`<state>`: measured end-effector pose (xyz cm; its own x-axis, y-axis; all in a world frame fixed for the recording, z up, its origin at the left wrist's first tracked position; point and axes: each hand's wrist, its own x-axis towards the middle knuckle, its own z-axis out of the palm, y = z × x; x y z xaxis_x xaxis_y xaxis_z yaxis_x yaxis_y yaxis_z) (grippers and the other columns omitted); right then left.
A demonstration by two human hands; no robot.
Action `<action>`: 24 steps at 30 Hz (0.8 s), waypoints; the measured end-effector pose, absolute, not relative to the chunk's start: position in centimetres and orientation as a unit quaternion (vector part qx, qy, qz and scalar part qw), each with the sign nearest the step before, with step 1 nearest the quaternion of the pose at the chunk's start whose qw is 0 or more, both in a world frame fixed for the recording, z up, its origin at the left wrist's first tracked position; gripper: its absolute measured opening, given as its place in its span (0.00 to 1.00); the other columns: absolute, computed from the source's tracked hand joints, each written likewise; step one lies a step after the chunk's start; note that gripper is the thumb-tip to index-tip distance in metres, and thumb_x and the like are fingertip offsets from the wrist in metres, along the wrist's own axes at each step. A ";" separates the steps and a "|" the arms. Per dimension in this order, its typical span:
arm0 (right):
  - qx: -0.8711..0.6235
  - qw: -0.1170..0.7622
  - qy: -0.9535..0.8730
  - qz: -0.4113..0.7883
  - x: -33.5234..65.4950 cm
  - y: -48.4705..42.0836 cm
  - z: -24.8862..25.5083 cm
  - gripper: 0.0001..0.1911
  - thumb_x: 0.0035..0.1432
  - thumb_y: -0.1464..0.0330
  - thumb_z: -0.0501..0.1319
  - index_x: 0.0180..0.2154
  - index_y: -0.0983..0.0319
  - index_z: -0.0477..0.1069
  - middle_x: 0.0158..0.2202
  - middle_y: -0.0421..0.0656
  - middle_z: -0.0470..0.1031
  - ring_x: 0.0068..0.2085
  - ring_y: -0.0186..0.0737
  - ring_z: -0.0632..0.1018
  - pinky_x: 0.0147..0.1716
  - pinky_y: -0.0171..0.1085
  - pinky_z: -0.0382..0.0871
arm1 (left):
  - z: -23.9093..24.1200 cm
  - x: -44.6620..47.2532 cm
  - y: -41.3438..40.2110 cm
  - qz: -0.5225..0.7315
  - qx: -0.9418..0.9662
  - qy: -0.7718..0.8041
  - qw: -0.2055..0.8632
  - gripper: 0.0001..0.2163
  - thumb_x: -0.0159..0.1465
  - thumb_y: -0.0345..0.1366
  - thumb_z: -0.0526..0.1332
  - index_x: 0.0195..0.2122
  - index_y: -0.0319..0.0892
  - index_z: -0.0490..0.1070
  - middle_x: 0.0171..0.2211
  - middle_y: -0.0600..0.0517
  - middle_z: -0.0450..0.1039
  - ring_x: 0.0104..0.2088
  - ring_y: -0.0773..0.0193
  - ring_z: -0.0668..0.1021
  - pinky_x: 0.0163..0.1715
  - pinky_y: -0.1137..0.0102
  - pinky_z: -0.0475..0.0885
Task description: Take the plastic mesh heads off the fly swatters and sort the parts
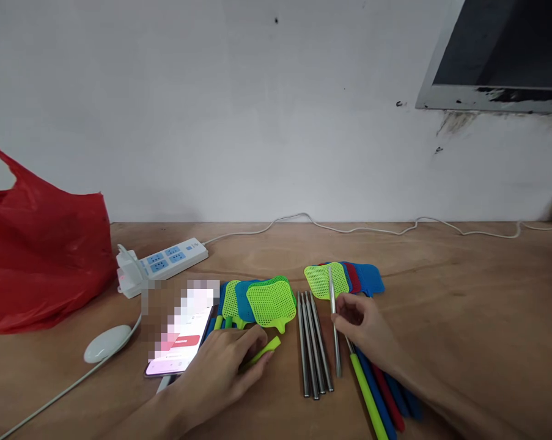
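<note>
My left hand (pixel 230 360) is closed round a yellow-green handle (pixel 266 349), whose end sticks out past the fingers. Just beyond it lie loose mesh fly swatter heads, the top one a yellow-green head (pixel 272 302) over green and blue ones. Between thumb and fingers, my right hand (pixel 362 321) pinches a metal rod (pixel 334 330). That rod's far end overlaps a yellow-green mesh head (pixel 324 280). To its left, several metal rods (pixel 310 348) lie side by side. Partly under my right forearm are several fly swatters with yellow-green, blue and red handles (pixel 388 397).
A lit phone (pixel 184 342) lies left of my left hand, with a white power strip (pixel 165 263) behind it. A white oval device (pixel 106 343) with a cable and a red plastic bag (pixel 41 256) are farther left. A thin white cable (pixel 303 215) runs along the wall.
</note>
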<state>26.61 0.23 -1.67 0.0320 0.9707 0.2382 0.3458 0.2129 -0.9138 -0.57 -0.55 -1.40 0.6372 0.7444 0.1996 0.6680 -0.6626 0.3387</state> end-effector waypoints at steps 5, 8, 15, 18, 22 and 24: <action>-0.449 0.656 -0.337 0.505 26.8 0.7 -1.1 0.12 0.49 0.58 0.67 0.30 0.57 0.69 0.20 0.34 0.65 0.21 0.33 0.64 0.18 0.32 0.55 | -1.2 -0.6 -0.6 0.175 0.900 0.384 0.110 0.07 0.72 0.38 0.51 0.37 0.45 0.64 0.24 0.57 0.68 0.23 0.63 0.72 0.23 0.71 0.58; -0.422 0.683 -0.280 0.527 26.9 0.8 -0.8 0.13 0.49 0.57 0.68 0.31 0.58 0.72 0.24 0.37 0.71 0.24 0.36 0.69 0.20 0.34 0.61 | -1.2 -0.6 -0.7 0.183 0.900 0.380 0.108 0.05 0.72 0.37 0.51 0.38 0.46 0.64 0.23 0.58 0.67 0.22 0.64 0.71 0.23 0.71 0.58; -0.420 0.576 -0.384 0.587 25.8 -0.1 -0.8 0.18 0.49 0.54 0.71 0.32 0.61 0.76 0.27 0.43 0.77 0.27 0.39 0.75 0.22 0.35 0.64 | -1.1 -0.5 -0.6 0.206 0.902 0.361 0.117 0.06 0.73 0.37 0.51 0.38 0.46 0.62 0.26 0.58 0.69 0.23 0.64 0.72 0.23 0.72 0.60; -0.393 0.548 -0.418 0.609 25.3 -0.6 -1.2 0.18 0.49 0.54 0.72 0.34 0.60 0.72 0.26 0.42 0.78 0.27 0.39 0.76 0.22 0.34 0.65 | -1.1 -0.5 -0.6 0.210 0.901 0.359 0.120 0.06 0.73 0.38 0.51 0.37 0.46 0.61 0.27 0.57 0.70 0.25 0.64 0.73 0.24 0.72 0.61; -0.396 0.541 -0.436 0.601 25.2 -0.8 -1.7 0.19 0.51 0.54 0.71 0.35 0.59 0.70 0.27 0.42 0.79 0.28 0.39 0.76 0.22 0.34 0.67 | -1.0 -0.6 -0.7 0.213 0.902 0.357 0.119 0.05 0.73 0.37 0.52 0.38 0.46 0.62 0.28 0.57 0.71 0.25 0.64 0.74 0.24 0.72 0.62; -0.404 0.547 -0.431 0.594 25.3 -0.7 -1.9 0.20 0.51 0.53 0.71 0.35 0.59 0.70 0.27 0.41 0.78 0.28 0.39 0.76 0.22 0.34 0.67 | -1.0 -0.6 -0.8 0.217 0.901 0.356 0.118 0.05 0.73 0.37 0.52 0.39 0.46 0.62 0.28 0.57 0.71 0.25 0.64 0.75 0.24 0.72 0.63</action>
<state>25.25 -0.72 -1.86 -0.0759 0.9971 -0.0084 -0.3007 -0.0309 -0.9532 -0.60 -0.78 -0.95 0.6521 0.6932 0.3069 0.5908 -0.7184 0.3674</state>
